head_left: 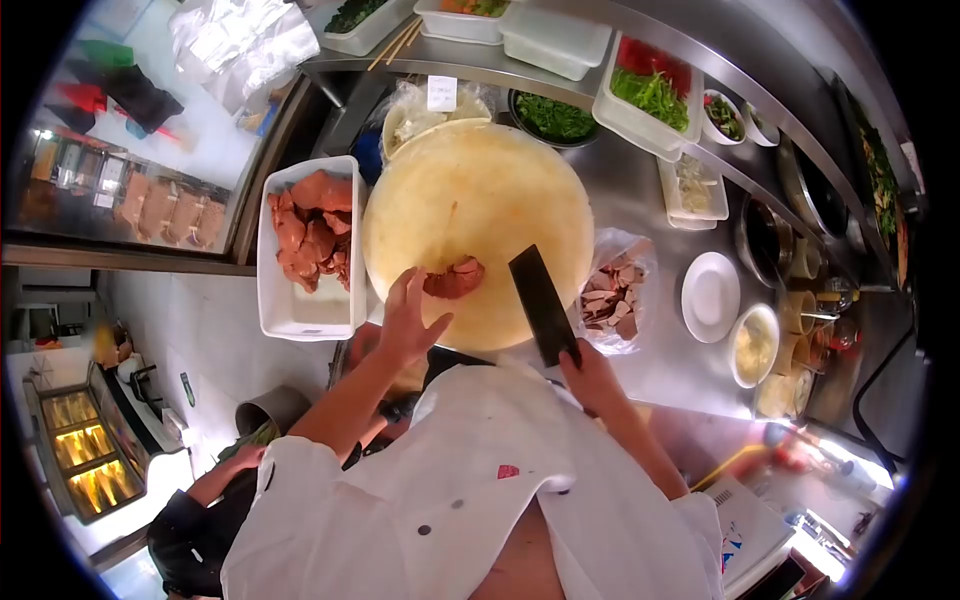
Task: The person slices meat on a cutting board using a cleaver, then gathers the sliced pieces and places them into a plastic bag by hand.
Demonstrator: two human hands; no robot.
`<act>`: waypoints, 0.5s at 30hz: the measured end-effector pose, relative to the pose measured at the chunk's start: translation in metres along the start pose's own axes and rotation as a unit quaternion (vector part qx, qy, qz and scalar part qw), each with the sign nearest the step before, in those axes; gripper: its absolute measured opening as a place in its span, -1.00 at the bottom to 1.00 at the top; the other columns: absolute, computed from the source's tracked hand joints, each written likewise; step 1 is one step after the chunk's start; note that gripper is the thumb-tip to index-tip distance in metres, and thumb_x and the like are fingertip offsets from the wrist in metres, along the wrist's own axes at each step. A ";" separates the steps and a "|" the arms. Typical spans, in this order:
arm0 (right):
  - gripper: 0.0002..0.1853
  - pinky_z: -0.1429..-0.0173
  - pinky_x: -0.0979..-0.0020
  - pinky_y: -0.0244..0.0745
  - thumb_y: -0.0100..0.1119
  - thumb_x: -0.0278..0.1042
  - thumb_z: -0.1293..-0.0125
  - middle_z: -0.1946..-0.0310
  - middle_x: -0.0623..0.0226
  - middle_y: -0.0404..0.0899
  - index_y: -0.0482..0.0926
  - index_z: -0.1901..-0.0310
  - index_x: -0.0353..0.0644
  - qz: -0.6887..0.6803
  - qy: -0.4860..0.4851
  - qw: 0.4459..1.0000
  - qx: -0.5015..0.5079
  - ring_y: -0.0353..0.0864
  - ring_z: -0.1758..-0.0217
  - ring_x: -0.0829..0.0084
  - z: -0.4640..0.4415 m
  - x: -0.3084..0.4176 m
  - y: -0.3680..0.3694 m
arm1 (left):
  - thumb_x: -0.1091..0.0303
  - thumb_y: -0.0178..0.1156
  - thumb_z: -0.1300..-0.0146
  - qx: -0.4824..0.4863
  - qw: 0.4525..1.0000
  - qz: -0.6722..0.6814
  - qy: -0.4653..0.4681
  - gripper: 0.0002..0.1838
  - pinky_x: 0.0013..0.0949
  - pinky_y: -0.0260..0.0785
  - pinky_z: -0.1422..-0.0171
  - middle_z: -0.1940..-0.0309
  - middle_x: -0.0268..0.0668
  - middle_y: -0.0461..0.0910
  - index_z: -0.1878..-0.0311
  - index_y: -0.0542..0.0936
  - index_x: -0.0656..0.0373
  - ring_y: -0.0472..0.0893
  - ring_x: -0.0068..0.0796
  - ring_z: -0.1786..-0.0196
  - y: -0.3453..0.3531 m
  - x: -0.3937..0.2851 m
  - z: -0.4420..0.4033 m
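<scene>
1. The piece of raw meat (455, 279) lies near the middle of the frame, on the lower part of the round cutting board (500, 200).
2. Its long axis runs mostly across the frame, rising slightly rightward; one end points to the left fingers, the other toward the cleaver (540, 300).
3. The left hand (402, 335) is open and empty, thumb spread, fingertips by the meat's left end; I cannot tell whether they touch. For clean slicing, I'd curl them, tuck the thumb and press lightly, as meat like this probably slides.
4. The right hand (590, 380), right of center, is closed around the cleaver's handle, its blade apart from the meat. Best set the edge across the long axis and slice smoothly, knuckles guiding its flat.
5. Farther out, a white tub (308, 322) of meat sits at left; a plastic bag (641, 262) of cut pieces sits right of the board.
</scene>
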State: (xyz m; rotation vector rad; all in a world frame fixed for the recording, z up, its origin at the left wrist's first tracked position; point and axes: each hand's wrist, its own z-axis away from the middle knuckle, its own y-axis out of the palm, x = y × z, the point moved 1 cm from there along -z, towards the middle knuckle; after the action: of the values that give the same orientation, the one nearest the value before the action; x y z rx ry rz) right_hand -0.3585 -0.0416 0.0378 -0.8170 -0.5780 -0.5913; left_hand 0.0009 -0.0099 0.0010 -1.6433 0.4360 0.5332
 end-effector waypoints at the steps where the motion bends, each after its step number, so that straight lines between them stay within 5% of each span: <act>1: -0.67 0.03 -0.05 0.61 0.19 -0.12 -0.55 0.22 -0.18 0.73 0.57 -0.02 -0.28 0.002 -0.009 1.000 0.003 0.72 0.12 -0.23 0.000 0.003 -0.003 | 0.09 0.57 -0.19 -0.008 1.000 0.006 -0.013 -0.02 0.14 0.29 -0.56 -0.48 0.09 0.37 -0.60 0.31 0.17 0.42 0.21 -0.47 0.000 -0.005 0.000; 5: -0.70 0.07 -0.04 0.59 0.17 -0.15 -0.56 0.23 -0.17 0.73 0.57 0.01 -0.28 0.036 0.044 0.998 0.027 0.72 0.14 -0.25 0.001 0.040 -0.031 | 0.21 0.59 -0.14 -0.004 1.000 0.028 -0.010 -0.14 0.07 0.42 -0.45 -0.41 0.08 0.44 -0.50 0.45 0.21 0.49 0.19 -0.39 0.029 0.001 -0.012; 12: -0.77 0.14 -0.02 0.57 0.21 -0.24 -0.55 0.30 -0.11 0.72 0.58 0.04 -0.27 0.061 -0.094 0.993 -0.044 0.71 0.21 -0.20 -0.001 0.046 -0.037 | 0.40 0.52 -0.12 -0.015 0.991 -0.072 0.109 -0.32 0.05 0.50 -0.37 -0.36 0.05 0.49 -0.37 0.61 0.05 0.55 0.16 -0.33 0.010 0.020 -0.040; 15: -0.78 0.16 -0.01 0.56 0.22 -0.27 -0.54 0.34 -0.10 0.70 0.58 0.06 -0.28 0.058 -0.116 0.990 -0.053 0.70 0.25 -0.18 0.005 0.068 -0.042 | 0.44 0.47 -0.16 -0.041 0.991 -0.093 0.084 -0.39 0.05 0.50 -0.39 -0.37 0.06 0.48 -0.34 0.63 0.02 0.54 0.19 -0.34 0.004 0.017 -0.044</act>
State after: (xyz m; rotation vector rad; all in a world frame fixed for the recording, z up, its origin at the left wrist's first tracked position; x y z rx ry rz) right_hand -0.3414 -0.0777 0.1068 -1.0209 -0.7094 -0.4251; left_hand 0.0163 -0.0535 -0.0076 -1.7952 0.3814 0.2780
